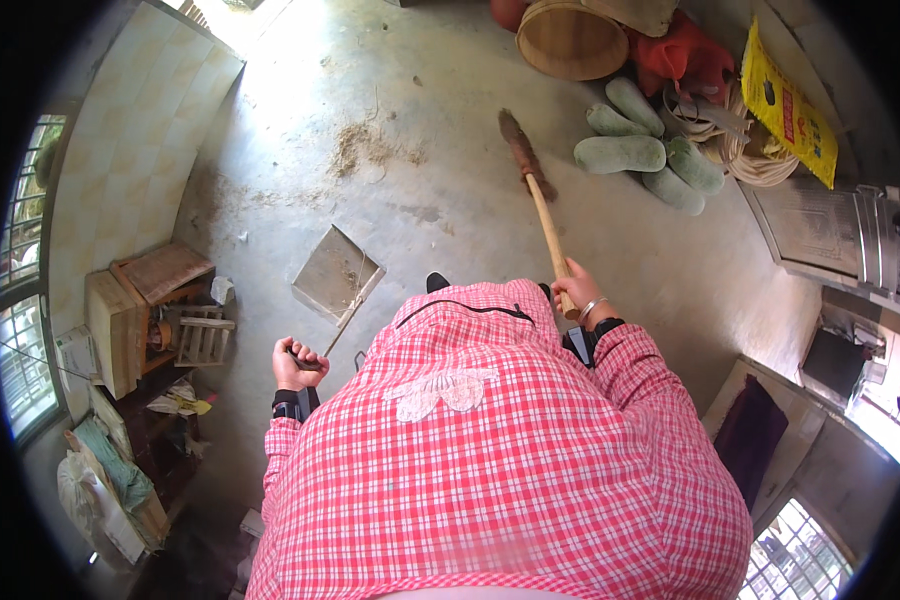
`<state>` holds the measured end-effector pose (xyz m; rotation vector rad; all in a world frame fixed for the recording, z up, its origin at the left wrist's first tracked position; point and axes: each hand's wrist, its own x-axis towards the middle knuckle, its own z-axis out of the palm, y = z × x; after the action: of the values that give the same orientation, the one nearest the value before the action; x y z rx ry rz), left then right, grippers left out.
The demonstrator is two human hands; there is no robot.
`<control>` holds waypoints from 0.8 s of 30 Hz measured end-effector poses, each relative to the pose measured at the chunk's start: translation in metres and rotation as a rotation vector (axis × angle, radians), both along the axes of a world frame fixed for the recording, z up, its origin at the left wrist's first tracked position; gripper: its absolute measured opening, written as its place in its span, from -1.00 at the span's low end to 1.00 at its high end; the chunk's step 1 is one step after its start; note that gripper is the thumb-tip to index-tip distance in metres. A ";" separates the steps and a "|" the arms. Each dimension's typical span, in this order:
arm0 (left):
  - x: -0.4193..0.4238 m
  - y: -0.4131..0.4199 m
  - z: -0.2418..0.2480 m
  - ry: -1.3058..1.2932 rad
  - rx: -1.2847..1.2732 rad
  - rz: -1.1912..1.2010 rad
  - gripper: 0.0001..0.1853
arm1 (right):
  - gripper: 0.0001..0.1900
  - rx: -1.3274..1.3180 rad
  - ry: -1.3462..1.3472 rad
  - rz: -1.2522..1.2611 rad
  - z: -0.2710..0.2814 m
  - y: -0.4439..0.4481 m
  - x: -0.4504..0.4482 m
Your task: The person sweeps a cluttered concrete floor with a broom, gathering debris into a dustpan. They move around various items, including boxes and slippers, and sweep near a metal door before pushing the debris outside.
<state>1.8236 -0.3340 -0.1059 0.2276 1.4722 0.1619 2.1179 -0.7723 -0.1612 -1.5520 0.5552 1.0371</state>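
Note:
My left hand [300, 365] is closed around the dark grip of a long-handled dustpan. Its thin rod runs up to the square pan [328, 264], which lies on the floor with some dirt in it. A broom [546, 225] with a pale wooden stick is gripped near its top end by my right hand [579, 294]. The brown broom head [520, 146] rests on the floor, ahead and to the right of the pan. Beyond the pan, a patch of loose, straw-coloured debris [358, 148] is spread over the concrete floor [450, 202].
At the upper right lie several large green gourds [621, 154], a wooden tub [572, 45], a red plastic bag [679, 56], coiled cord [757, 165] and a yellow printed bag [787, 105]. A wooden cabinet [112, 330] and small slatted stool [204, 339] stand by the left wall.

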 end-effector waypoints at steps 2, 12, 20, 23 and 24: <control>0.011 -0.004 0.002 -0.014 -0.005 -0.001 -0.68 | -0.16 -0.058 0.031 -0.061 -0.008 -0.010 0.009; 0.110 -0.042 0.047 0.013 0.075 -0.005 -0.68 | -0.60 0.115 0.123 -0.137 -0.090 0.047 0.109; 0.231 -0.088 0.081 0.010 0.091 0.082 -0.65 | -0.61 0.430 0.332 0.046 -0.055 0.142 0.218; 0.253 -0.094 0.090 -0.031 0.082 0.141 -0.66 | -0.38 0.357 0.224 0.214 -0.053 0.134 0.242; 0.259 -0.095 0.092 -0.062 0.076 0.161 -0.67 | -0.28 0.322 0.180 0.298 -0.053 0.124 0.249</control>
<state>2.0828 -0.4295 -0.0141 0.1638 1.4242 0.3522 2.3666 -0.6483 -0.2140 -1.2845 0.2631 1.4285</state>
